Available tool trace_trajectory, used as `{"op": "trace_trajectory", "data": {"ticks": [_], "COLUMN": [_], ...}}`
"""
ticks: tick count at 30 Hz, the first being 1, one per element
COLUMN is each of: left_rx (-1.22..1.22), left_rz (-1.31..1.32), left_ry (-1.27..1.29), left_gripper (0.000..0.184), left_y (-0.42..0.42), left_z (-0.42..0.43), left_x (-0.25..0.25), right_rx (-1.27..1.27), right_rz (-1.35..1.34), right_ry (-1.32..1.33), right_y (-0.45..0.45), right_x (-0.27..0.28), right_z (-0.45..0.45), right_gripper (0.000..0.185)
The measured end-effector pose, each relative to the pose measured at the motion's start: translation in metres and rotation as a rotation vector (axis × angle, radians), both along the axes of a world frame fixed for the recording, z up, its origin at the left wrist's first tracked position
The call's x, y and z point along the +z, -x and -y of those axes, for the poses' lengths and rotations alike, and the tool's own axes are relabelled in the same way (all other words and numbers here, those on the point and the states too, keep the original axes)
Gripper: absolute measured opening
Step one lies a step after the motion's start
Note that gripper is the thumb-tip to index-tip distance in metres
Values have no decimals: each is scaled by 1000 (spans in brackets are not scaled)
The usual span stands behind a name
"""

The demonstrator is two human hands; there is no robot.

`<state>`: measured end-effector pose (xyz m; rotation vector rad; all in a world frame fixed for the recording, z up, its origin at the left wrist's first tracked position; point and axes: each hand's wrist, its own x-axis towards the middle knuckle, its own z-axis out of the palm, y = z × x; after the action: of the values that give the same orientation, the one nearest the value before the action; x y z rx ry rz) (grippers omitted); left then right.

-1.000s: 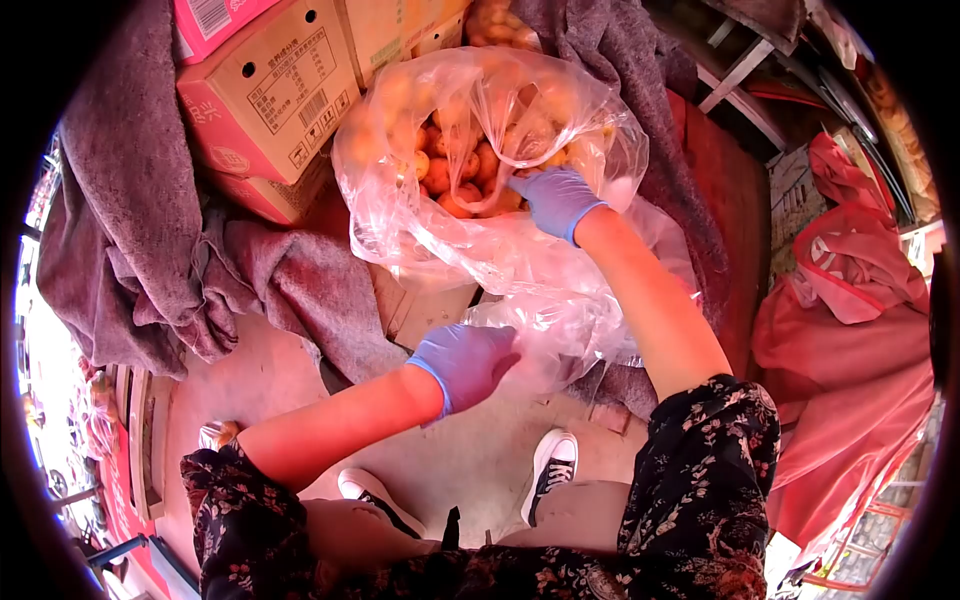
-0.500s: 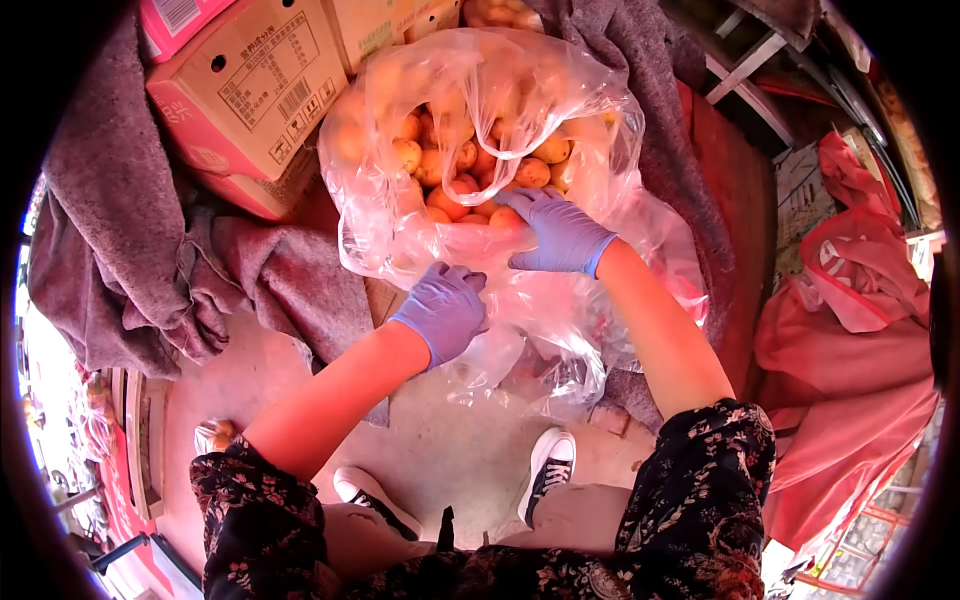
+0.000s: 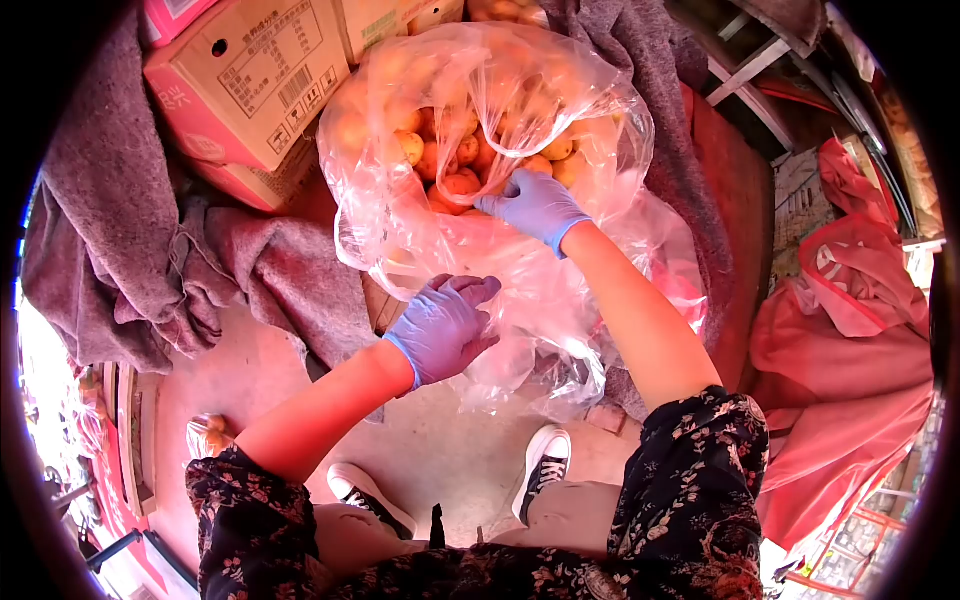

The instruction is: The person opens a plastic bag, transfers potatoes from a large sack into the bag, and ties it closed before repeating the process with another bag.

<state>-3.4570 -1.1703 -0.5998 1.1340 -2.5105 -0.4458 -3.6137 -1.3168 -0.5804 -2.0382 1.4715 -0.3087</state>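
A large clear plastic bag full of orange, apricot-like fruit lies in front of me, its mouth partly open. My right hand, in a purple glove, is at the near side of that opening. Its fingers curl down beside the fruit, and what they grip is hidden. Nearer to me, my left hand in a matching glove is over the bag's lower left edge. Thumb and fingers are apart there, with nothing visible between them.
Printed cardboard boxes stand at the upper left. Purple-grey blankets lie on both sides of the bag. Red cloth hangs at the right, below a metal frame. My shoes are on the floor below.
My right hand has shifted slightly up and left, its fingers now more curled. My left hand has moved a little down, its thumb and fingers spreading apart.
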Motion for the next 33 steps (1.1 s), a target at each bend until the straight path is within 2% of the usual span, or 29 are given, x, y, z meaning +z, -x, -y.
{"op": "trace_trajectory", "data": {"ticks": [3, 4, 7, 10, 13, 14, 17, 20, 23, 26, 29, 33], "left_rx": [-26, -30, -30, -6, 23, 27, -3, -18, 2, 27, 55, 146], "left_rz": [21, 13, -20, -61, -103, -130, -150, -171, -196, -237, -279, -248], "left_ry": [-42, -44, -35, -29, -38, -23, -22, -22, -2, 33, 73, 145], "left_gripper": [27, 27, 27, 27, 26, 25, 24, 24, 23, 21, 20, 17], "left_y": [2, 2, -1, -2, 0, 2, 1, -1, -2, 1, 2, 6], "left_z": [1, 0, 1, 2, 2, 2, 6, 8, 6, 2, -4, -20], "left_x": [0, -1, -6, -8, -7, -8, -9, -12, -15, -14, -9, 11], "right_rx": [259, 254, -10, -372, -12, 136, 408, 433, 541, 453, 392, 209], "right_rz": [-65, 49, 731, 776, -80, -295, -667, -604, -763, -712, -516, 192], "right_ry": [70, 94, -273, -475, 170, 136, 210, 42, -56, -57, 39, -76], "right_y": [-3, 3, 35, 44, 21, 11, -21, -33, -33, -34, -16, 31], "right_x": [-4, -9, -26, -26, -12, -1, -27, -23, -26, -27, -31, -21], "right_z": [3, 5, 30, 43, 43, 39, 45, 56, 66, 64, 59, 51], "right_gripper": [32, 33, 29, 28, 27, 32, 38, 46, 51, 54, 52, 54]}}
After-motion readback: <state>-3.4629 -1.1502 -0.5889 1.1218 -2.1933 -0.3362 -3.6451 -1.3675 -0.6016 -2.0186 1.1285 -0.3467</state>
